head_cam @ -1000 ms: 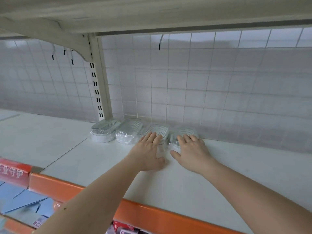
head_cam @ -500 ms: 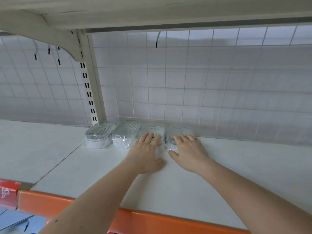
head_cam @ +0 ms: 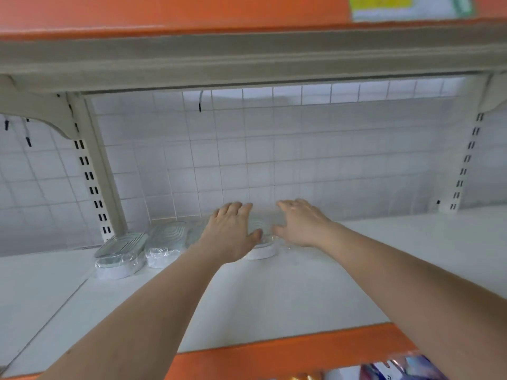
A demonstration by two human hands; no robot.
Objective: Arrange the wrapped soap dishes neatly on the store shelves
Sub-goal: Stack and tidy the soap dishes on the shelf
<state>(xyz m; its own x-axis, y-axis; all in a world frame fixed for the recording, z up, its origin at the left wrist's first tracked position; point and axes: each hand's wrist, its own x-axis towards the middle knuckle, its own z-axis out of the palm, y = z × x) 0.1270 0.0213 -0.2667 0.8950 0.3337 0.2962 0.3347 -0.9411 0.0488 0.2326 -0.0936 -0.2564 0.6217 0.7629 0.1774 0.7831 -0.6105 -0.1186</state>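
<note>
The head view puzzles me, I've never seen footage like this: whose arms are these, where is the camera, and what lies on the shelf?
There is no machine here. A person wears a camera on the head, looking forward and down, so both bare arms reach in from below. The white shelf has a wire grid back. Along the back stands a row of wrapped soap dishes; the leftmost dish and its neighbour lie untouched. The left hand lies flat over a dish, and the right hand is spread open over the next spot, where only blurred wrap shows. Neither hand has a grip on anything.
</note>
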